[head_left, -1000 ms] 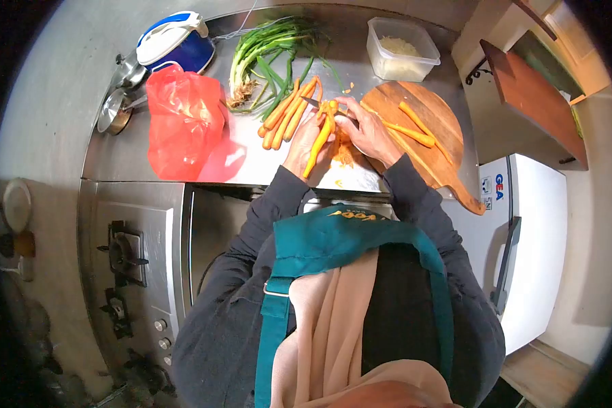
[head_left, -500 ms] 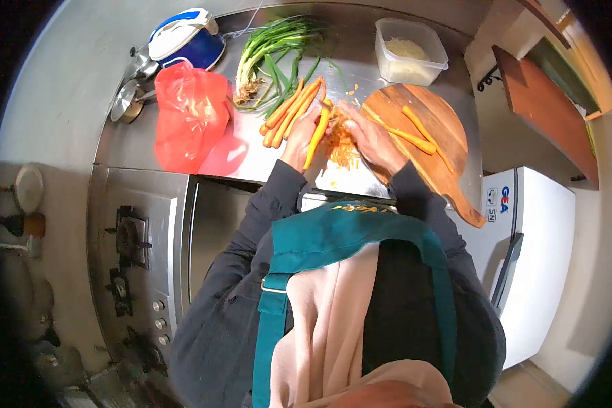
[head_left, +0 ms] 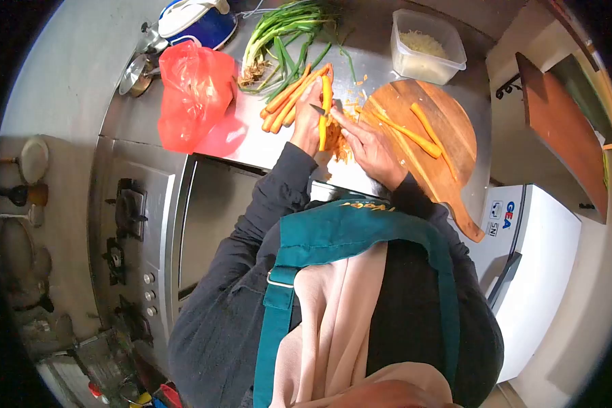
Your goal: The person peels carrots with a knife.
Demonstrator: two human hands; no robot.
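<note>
A: Take twelve as the far side of the counter (head_left: 366, 47). What has altered since half a second ago?

B: The held carrot (head_left: 326, 98) leaned toward seven; now it runs nearly from twelve to six. The right hand (head_left: 375, 151), blurred then, has drawn back toward six, and the knife (head_left: 317, 109) shows its tip on the carrot's nine o'clock side. The whole scene sits higher in view

A: And each grip?

B: The left hand (head_left: 309, 117) is wrapped round that carrot. The right one is clenched on the knife, hiding the handle

A: What lies about, reckoned from the carrot?

B: Peelings (head_left: 337, 141) at five, partly covered by the right hand. Green onions (head_left: 285, 41) at eleven, a tub of white shreds (head_left: 425, 58) at two, a red bag (head_left: 196, 98) well out at nine, a blue cooker (head_left: 207, 30) at ten

A: Anything in the way?

B: A bunch of carrots (head_left: 282, 105) crowds the left hand at nine. Between three and four, the right hand overlaps the rim of a round wooden board (head_left: 452, 129) bearing more carrots (head_left: 426, 130)
</note>
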